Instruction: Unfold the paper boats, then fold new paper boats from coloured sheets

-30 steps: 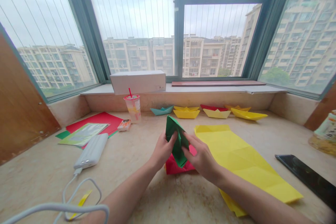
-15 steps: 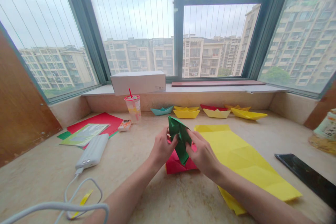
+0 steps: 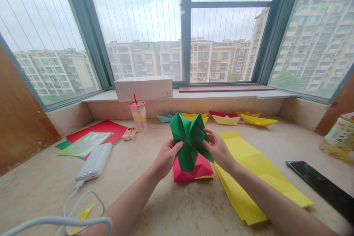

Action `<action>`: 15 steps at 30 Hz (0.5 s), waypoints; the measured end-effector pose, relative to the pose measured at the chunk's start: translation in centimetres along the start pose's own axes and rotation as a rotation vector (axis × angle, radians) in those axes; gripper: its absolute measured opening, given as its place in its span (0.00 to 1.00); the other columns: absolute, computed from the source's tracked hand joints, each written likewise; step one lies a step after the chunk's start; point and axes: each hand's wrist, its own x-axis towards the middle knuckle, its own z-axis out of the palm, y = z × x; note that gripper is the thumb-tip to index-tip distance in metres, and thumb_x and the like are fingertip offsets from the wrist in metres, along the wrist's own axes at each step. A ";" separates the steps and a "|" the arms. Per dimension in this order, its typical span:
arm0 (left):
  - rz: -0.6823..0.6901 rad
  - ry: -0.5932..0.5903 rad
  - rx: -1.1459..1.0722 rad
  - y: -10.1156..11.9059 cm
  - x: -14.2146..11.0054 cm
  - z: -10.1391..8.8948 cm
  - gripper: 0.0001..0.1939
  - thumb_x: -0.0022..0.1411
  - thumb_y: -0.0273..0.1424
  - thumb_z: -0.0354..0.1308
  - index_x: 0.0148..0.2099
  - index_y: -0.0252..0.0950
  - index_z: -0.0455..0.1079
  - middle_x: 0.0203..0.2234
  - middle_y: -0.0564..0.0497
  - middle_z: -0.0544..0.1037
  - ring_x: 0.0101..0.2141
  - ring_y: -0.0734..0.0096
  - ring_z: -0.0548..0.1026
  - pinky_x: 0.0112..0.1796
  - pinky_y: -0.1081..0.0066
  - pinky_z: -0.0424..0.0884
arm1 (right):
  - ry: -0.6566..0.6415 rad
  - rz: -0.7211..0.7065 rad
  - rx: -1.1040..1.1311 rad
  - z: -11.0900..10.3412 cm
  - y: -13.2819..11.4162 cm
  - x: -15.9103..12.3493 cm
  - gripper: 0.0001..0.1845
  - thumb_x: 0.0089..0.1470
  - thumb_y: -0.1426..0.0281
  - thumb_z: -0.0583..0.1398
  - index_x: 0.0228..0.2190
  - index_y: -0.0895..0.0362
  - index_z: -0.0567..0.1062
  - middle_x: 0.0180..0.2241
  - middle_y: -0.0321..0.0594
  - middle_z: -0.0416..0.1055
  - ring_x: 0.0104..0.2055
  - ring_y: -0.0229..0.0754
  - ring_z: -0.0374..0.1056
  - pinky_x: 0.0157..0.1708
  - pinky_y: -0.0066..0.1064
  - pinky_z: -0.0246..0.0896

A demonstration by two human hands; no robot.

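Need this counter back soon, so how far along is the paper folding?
Done: a row of paper boats sits at the back. In hand: the left hand and right hand hold a green paper, folded but not yet boat-shaped. Left: a folded red piece below the hands and a creased yellow sheet, still lying flat.

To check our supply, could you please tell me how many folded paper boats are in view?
7, along the back of the counter: a teal boat, two yellow boats partly behind the green origami paper, a red boat, a pale yellow boat, an orange-yellow boat, a bright yellow boat. Others may be hidden.
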 end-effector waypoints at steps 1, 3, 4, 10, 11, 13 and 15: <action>-0.019 -0.007 -0.039 0.1 -0.2 0.2 0.19 0.56 0.37 0.65 0.47 0.31 0.75 0.39 0.43 0.82 0.43 0.53 0.79 0.49 0.56 0.72 | -0.043 0.040 0.084 -0.1 0.0 0.1 0.27 0.49 0.59 0.66 0.48 0.56 0.67 0.42 0.45 0.77 0.43 0.46 0.74 0.44 0.40 0.69; -0.041 -0.006 -0.100 0.3 -0.5 0.6 0.19 0.56 0.37 0.66 0.47 0.33 0.74 0.41 0.43 0.82 0.45 0.53 0.79 0.50 0.57 0.72 | -0.120 0.125 0.214 -0.2 -0.2 0.1 0.28 0.48 0.56 0.67 0.46 0.54 0.66 0.41 0.43 0.77 0.41 0.45 0.75 0.42 0.40 0.69; -0.047 -0.005 -0.122 0.3 -0.6 0.7 0.19 0.55 0.37 0.66 0.47 0.33 0.74 0.43 0.43 0.81 0.46 0.53 0.78 0.50 0.57 0.72 | -0.152 0.164 0.259 -0.3 -0.4 0.0 0.29 0.47 0.55 0.68 0.46 0.53 0.66 0.40 0.42 0.77 0.39 0.45 0.75 0.41 0.39 0.70; -0.116 -0.069 -0.233 0.5 -1.2 0.3 0.18 0.57 0.34 0.65 0.49 0.36 0.73 0.43 0.45 0.81 0.44 0.57 0.79 0.46 0.62 0.75 | -0.276 0.301 0.410 -0.3 -2.1 -0.7 0.26 0.46 0.57 0.69 0.44 0.52 0.68 0.37 0.39 0.77 0.37 0.44 0.75 0.39 0.38 0.70; -0.129 -0.088 -0.252 0.5 -1.3 0.3 0.17 0.58 0.34 0.65 0.49 0.36 0.73 0.43 0.45 0.82 0.43 0.59 0.80 0.45 0.64 0.76 | -0.302 0.313 0.416 -0.2 -2.3 -0.8 0.25 0.46 0.58 0.69 0.44 0.53 0.70 0.39 0.39 0.77 0.39 0.45 0.75 0.42 0.39 0.70; -0.147 -0.129 -0.280 0.6 -1.5 0.2 0.16 0.59 0.32 0.64 0.50 0.37 0.72 0.42 0.46 0.82 0.42 0.61 0.80 0.44 0.66 0.76 | -0.352 0.329 0.406 -0.2 -2.8 -0.8 0.23 0.47 0.60 0.68 0.45 0.54 0.73 0.41 0.41 0.77 0.42 0.47 0.74 0.46 0.42 0.68; -0.149 -0.160 -0.298 0.8 -1.6 0.2 0.15 0.61 0.30 0.62 0.51 0.37 0.72 0.43 0.46 0.82 0.42 0.63 0.80 0.44 0.67 0.76 | -0.380 0.339 0.378 -0.4 -2.8 -0.7 0.22 0.48 0.61 0.67 0.45 0.55 0.76 0.43 0.43 0.77 0.44 0.49 0.74 0.49 0.45 0.67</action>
